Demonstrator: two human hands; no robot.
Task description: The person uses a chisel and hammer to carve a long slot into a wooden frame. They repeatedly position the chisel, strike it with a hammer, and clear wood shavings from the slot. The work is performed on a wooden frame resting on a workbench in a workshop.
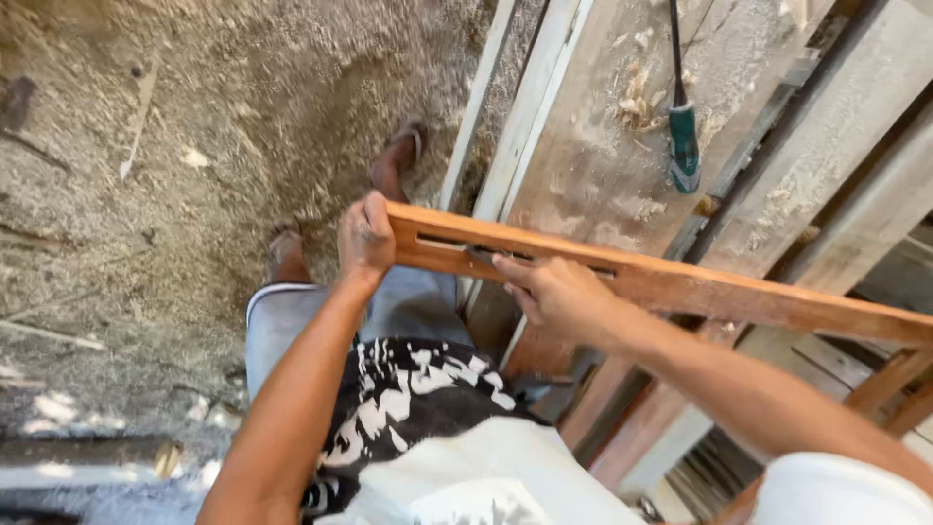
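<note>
I looked down and saw my left hand (pixel 365 236) wrapped tight around the end of a long reddish board (pixel 680 287), at about 10 o'clock from the middle of my view. The board ran from there toward 3 o'clock, held up on its edge above my legs. My right hand (pixel 556 295) was closed around a small dark tool (pixel 479 256), with its tip pushed into the long slot (pixel 457 242) cut in the board. I could not tell what kind of tool it was. The slot was already cut through along much of its length, so the work looked well along, I think, with cleaning inside it left to do. A green-handled tool (pixel 683 146) lay on the dusty bench (pixel 593 165) at 1 o'clock. Sawdust (pixel 194 146) covered the floor.
</note>
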